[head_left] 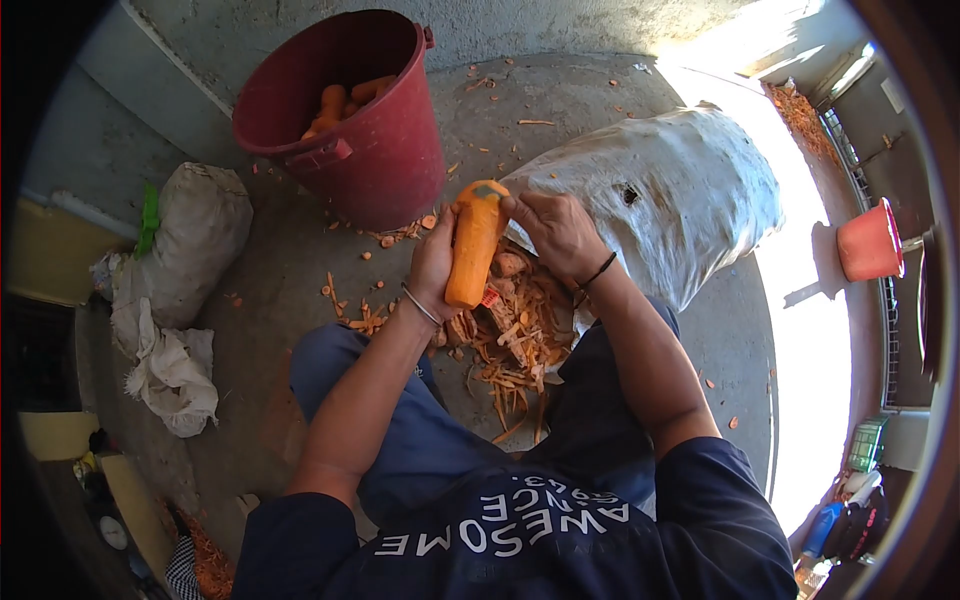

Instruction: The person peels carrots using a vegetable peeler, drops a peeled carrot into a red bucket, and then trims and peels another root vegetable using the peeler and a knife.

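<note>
A large peeled orange carrot (476, 250) with a greenish top end is held upright, slightly tilted, in my left hand (433, 265), whose fingers wrap its left side. My right hand (560, 232) is closed beside the carrot's upper end, thumb towards the top. Whether it grips a small tool I cannot make out. Under my hands, between my knees, lies a heap of carrot peelings (525, 345) with some unpeeled carrots (508, 265) at the mouth of a big whitish sack (660, 190). A small red piece (490, 297) shows just right of the carrot's lower end.
A dark red bucket (390, 160) with several peeled carrots (345, 105) inside stands ahead on the left. Another sack (185, 250) leans at the left. Carrot scraps litter the concrete floor (250, 350). A smaller red bucket (868, 245) is at the far right, past a sunlit strip.
</note>
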Demonstrator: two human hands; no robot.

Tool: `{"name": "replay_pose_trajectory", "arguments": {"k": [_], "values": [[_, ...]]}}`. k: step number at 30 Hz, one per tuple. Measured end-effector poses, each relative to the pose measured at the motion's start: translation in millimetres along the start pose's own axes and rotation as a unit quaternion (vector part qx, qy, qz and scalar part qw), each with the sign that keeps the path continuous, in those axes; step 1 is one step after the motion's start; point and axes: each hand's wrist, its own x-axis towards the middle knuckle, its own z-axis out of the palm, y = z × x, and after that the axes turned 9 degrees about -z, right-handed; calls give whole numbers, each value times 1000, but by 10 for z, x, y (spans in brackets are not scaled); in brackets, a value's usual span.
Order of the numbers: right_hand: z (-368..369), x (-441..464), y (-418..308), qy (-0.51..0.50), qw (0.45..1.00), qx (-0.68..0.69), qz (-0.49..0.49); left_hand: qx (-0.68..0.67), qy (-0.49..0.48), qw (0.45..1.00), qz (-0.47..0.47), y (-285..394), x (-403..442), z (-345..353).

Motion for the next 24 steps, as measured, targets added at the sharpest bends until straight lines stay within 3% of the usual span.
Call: {"name": "replay_pose_trajectory", "arguments": {"k": [5,8,10,12,15,18,21,23,24], "values": [[155,-26,10,-36,999,-4,11,-11,39,999,1,43,-8,127],[199,-4,142,51,998,37,-28,-5,33,999,23,73,-2,137],[169,27,211,164,979,120,27,-16,-21,999,33,81,11,-8],[64,17,242,141,985,89,42,-22,-74,996,44,101,3,-40],[37,16,213,138,988,65,27,-19,-44,995,87,117,-16,126],[13,8,291,63,996,33,45,-58,36,990,123,145,-15,207],[29,29,333,64,980,158,106,-71,36,991,110,196,-18,142],[47,34,271,51,992,25,114,-62,9,992,109,206,-50,116],[23,42,203,51,992,25,113,-62,8,992,110,214,-42,112]]}}
